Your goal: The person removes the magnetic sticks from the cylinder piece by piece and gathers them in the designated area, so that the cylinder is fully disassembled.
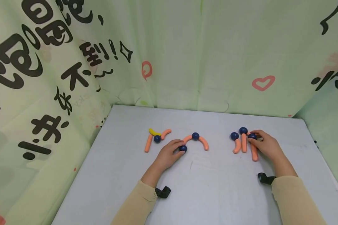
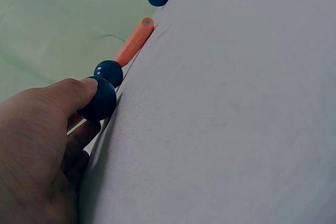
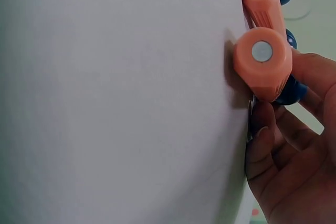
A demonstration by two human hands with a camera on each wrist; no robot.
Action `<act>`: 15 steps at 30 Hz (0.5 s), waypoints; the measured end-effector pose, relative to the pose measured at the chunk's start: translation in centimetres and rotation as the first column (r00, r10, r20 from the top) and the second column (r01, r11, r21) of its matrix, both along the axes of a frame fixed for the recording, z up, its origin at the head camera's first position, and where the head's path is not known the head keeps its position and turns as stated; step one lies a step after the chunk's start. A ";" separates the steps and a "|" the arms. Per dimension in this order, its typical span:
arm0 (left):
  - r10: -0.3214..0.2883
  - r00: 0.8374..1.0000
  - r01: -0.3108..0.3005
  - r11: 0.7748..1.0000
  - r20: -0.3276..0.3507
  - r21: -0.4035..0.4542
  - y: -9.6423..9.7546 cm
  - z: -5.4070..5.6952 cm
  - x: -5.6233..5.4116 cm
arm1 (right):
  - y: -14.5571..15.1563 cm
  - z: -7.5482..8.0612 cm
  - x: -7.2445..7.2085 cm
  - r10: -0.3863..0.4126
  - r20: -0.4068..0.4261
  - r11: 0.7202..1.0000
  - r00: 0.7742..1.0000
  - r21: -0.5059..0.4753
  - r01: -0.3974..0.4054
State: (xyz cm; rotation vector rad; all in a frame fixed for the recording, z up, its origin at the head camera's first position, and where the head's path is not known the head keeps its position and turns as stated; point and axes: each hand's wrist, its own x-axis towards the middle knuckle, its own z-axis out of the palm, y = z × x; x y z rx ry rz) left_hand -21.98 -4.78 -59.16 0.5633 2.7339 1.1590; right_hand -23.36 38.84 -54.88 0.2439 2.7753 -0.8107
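Observation:
My left hand (image 1: 168,155) pinches a dark blue ball (image 1: 183,149) between thumb and fingers, close over the table, at the left end of a curved orange stick (image 1: 187,138). That stick and another curved one (image 1: 204,144) meet at a second blue ball (image 1: 195,136), forming an arch. At the right, my right hand (image 1: 267,146) grips a blue ball (image 3: 292,92) at the top of a straight orange stick (image 1: 254,153). The stick's near end shows a pale round disc in the right wrist view. Part of this ball is hidden by the fingers.
Left of the arch lie a straight orange stick (image 1: 148,143), a yellow curved stick (image 1: 154,132), a blue ball (image 1: 157,139) and a short orange curve (image 1: 166,134). Beside my right hand are two more ball-topped sticks, one straight (image 1: 244,143), one curved (image 1: 237,147). A printed curtain (image 1: 202,56) stands behind the table.

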 end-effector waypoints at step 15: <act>-0.008 1.000 0.008 1.000 -0.007 0.009 -0.1 0.1 0.0 | -0.6 0.7 -0.1 0.025 -0.153 0.999 0.988 0.044 -0.019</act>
